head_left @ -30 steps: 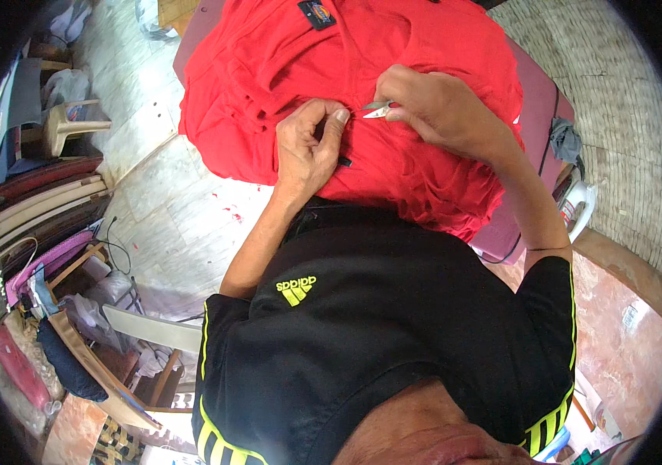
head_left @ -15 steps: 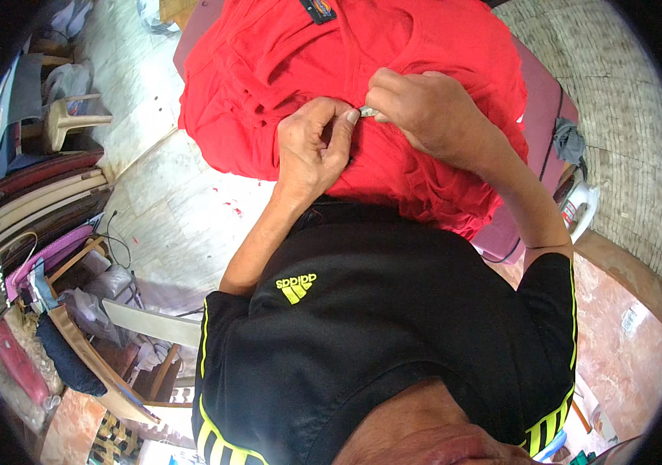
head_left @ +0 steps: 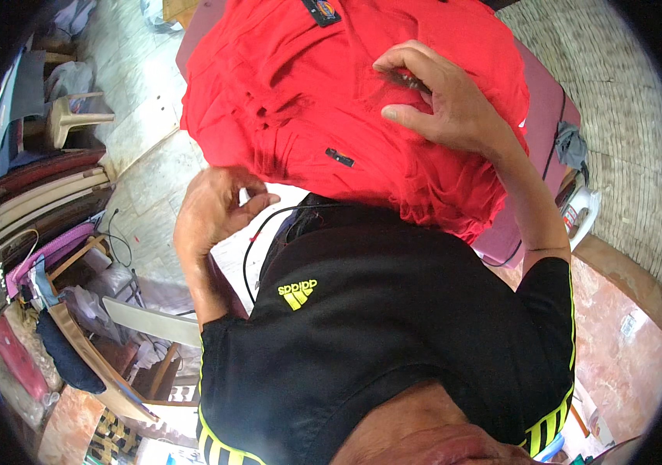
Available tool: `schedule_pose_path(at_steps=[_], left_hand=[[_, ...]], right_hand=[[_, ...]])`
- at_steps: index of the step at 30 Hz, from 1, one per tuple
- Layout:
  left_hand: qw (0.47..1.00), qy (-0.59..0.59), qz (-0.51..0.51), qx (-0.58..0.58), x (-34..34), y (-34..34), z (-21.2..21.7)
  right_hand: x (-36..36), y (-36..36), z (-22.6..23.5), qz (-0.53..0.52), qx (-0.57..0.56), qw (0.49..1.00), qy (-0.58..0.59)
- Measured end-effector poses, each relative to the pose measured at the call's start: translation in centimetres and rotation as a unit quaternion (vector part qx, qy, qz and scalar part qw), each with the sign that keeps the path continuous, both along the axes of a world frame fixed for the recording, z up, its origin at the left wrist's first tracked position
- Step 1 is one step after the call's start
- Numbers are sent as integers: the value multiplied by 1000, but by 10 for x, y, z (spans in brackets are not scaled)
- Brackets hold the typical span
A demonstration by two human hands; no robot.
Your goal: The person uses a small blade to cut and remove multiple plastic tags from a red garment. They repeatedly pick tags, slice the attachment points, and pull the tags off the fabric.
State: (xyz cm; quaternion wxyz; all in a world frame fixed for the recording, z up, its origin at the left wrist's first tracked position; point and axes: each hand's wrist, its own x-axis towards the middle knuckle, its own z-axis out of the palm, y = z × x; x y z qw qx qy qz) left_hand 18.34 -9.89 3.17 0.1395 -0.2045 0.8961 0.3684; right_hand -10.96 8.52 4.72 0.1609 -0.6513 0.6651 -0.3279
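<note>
A heap of red cloth garments [head_left: 292,101] lies in front of me, with a black neck label [head_left: 322,11] at its far end. A small dark tag [head_left: 339,157] shows on the near part of the cloth. Over the right side of the heap is my right hand [head_left: 455,105], its thumb and forefinger apart. A small metal tool [head_left: 408,80] sits in its curled fingers, mostly hidden. My left hand [head_left: 211,209] is off the cloth, beside its near left edge, with thumb and forefinger curved and slightly apart; nothing shows between them.
The cloth rests on a maroon padded surface [head_left: 548,101]. A dark cable [head_left: 247,260] curves beside my left forearm. At the right stand a grey cloth [head_left: 570,145] and a white-handled item [head_left: 588,213]. Stacked boards [head_left: 44,186] and a beige plastic stool [head_left: 75,120] are at the left.
My left hand has let go of the red cloth and moved left and nearer to me. My right hand has lifted slightly rightward, its fingers spreading. The small dark tag is now uncovered.
</note>
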Motion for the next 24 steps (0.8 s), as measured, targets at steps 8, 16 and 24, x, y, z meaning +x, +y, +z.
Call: schedule_pose_path(at_steps=[8, 16, 24], left_hand=[[911, 399, 2, 102, -114, 30, -22], [938, 339, 3, 70, -127, 36, -25], [886, 461, 11, -43, -122, 39, -37]], right_hand=[[-5, -4, -9, -26, 29, 998, 40], [3, -2, -3, -6, 57, 993, 103], [8, 2, 0, 6, 55, 998, 15]])
